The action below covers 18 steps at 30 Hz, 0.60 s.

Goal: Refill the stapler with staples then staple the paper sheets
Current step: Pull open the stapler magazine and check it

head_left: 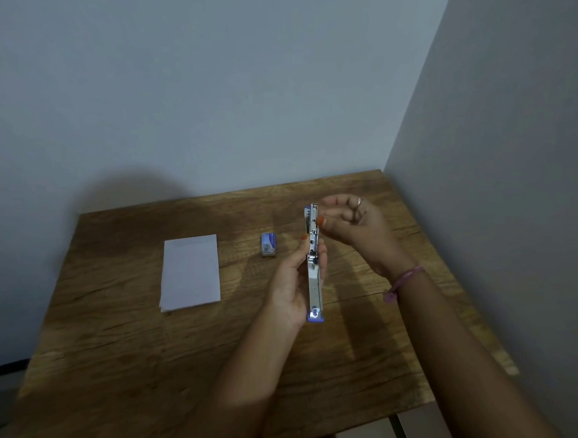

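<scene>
A silver stapler with blue ends is opened out flat and held above the wooden table. My left hand grips it around the hinge, thumb on one side and fingers on the other. My right hand touches the far half of the stapler with its thumb, the other fingers loosely curled beside it. Whether it holds staples is too small to tell. A small blue staple box lies on the table left of the stapler. A stack of white paper sheets lies further left.
Walls close off the table at the back and along the right side. The table's near right edge drops to the floor, where a dark table leg shows.
</scene>
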{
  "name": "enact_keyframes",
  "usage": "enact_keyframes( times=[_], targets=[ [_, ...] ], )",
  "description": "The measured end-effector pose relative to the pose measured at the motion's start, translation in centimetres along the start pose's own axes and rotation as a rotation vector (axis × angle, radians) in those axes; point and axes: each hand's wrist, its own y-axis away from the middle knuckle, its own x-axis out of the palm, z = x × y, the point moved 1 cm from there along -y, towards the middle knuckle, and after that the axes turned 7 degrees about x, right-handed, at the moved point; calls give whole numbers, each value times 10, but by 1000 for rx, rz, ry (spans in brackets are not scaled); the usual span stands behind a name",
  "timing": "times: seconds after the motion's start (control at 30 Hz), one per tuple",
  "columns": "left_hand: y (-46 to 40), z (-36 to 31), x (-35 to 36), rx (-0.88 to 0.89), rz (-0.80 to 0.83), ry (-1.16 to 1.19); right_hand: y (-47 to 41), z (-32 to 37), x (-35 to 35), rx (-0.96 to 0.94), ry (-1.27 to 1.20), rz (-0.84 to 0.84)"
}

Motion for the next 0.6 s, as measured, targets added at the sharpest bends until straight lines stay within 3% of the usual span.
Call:
enact_keyframes(
  times=[0.43,0.6],
  targets=[
    [-3,-1,-4,-42,44,54,3,-8,-1,28,44,97],
    [-4,-1,-4,-24,40,7,1,-6,2,39,-6,-31]
  ],
)
